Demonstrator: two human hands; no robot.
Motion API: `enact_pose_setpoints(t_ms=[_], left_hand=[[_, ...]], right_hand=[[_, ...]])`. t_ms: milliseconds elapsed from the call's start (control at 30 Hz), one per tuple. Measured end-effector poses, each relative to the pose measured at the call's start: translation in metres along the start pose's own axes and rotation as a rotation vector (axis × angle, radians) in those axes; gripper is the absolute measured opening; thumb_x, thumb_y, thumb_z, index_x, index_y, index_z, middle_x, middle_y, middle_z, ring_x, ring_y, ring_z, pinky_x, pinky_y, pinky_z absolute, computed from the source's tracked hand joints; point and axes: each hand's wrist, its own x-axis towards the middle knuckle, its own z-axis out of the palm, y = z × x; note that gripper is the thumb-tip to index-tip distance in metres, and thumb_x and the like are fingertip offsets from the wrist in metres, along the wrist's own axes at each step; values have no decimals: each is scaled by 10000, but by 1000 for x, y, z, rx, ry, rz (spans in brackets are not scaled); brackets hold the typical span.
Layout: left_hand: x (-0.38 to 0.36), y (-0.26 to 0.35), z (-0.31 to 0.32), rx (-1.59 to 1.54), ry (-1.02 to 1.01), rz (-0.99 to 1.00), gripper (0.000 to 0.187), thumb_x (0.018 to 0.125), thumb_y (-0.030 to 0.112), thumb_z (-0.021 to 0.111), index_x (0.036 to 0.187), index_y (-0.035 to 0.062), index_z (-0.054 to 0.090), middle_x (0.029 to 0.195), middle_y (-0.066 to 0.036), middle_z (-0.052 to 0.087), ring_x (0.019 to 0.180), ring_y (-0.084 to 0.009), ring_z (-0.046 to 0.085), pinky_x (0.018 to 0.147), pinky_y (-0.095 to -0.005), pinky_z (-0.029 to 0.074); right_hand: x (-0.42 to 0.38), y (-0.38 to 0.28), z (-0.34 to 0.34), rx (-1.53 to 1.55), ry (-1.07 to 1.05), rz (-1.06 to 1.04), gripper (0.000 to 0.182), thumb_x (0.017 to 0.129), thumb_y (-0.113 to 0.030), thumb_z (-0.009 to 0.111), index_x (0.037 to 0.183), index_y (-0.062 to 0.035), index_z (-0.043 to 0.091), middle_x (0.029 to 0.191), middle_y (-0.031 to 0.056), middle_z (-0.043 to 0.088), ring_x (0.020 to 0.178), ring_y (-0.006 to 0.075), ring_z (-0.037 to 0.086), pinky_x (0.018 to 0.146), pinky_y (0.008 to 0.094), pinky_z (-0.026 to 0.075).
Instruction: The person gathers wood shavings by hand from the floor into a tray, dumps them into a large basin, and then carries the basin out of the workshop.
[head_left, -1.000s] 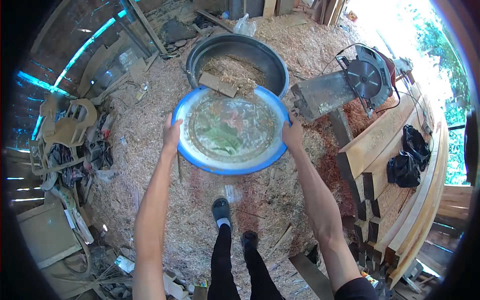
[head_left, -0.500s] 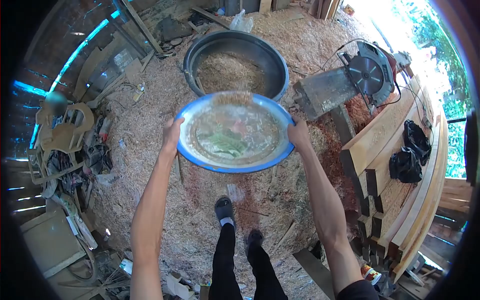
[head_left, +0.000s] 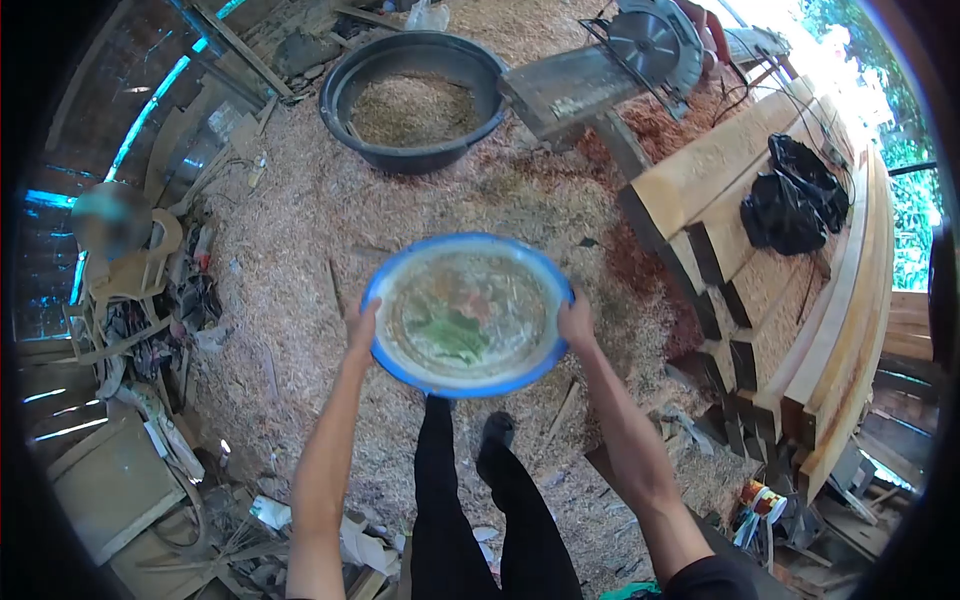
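A round metal tray (head_left: pixel 475 310) with a blue rim and a worn green and pink pattern is held level above the sawdust-covered floor. My left hand (head_left: pixel 363 325) grips its left edge, and my right hand (head_left: pixel 576 322) grips its right edge. Only a thin dusty film shows on the tray. Beyond it, apart from the tray, a large black tub (head_left: pixel 412 158) stands on the floor with sawdust (head_left: pixel 415 108) inside.
A circular saw (head_left: pixel 650 45) sits on a board at the upper right. Stacked planks (head_left: pixel 690 180) with a black plastic bag (head_left: pixel 790 205) fill the right side. At the left are a broken plastic chair (head_left: pixel 125 280) and scrap.
The tray, in both my hands, has come back from the tub's near edge and lower in view. Sawdust at its far rim is gone. The tub and saw appear higher and further left.
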Motion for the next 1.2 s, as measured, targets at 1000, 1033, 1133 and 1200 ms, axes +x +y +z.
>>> enact_pose_setpoints(t_ms=[1000,1033,1133,1200], left_hand=[[-284,-397,-118,-38,221,-300,608,840,183,574,1399,14,405,1297,-163,531,1178,-261,518,986,-359,410],[-292,-412,-126,-61,248,-329,577,843,186,577,1374,10,435,1271,-151,548,1157,-253,527,972,-358,417],[-316,-432,-151,-166,263,-329,548,844,179,581,1349,8,454,1241,-141,560,1126,-244,534,963,-356,415],[-327,-489,-168,-196,328,-345,557,847,176,582,1360,9,442,1255,-142,553,1136,-245,529,967,-356,413]], right_hand=[[-288,235,40,-352,-236,-19,465,873,-105,502,1325,1,491,1233,259,578,1143,384,568,989,439,434],[-294,233,47,-368,-256,-32,465,873,-105,502,1325,1,491,1233,259,578,1143,384,568,989,439,434],[-308,222,72,-430,-348,-48,464,875,-105,493,1326,1,491,1232,259,578,1140,391,566,985,443,437],[-317,223,88,-449,-390,-104,463,874,-103,489,1325,3,490,1243,266,568,1149,401,554,985,451,434]])
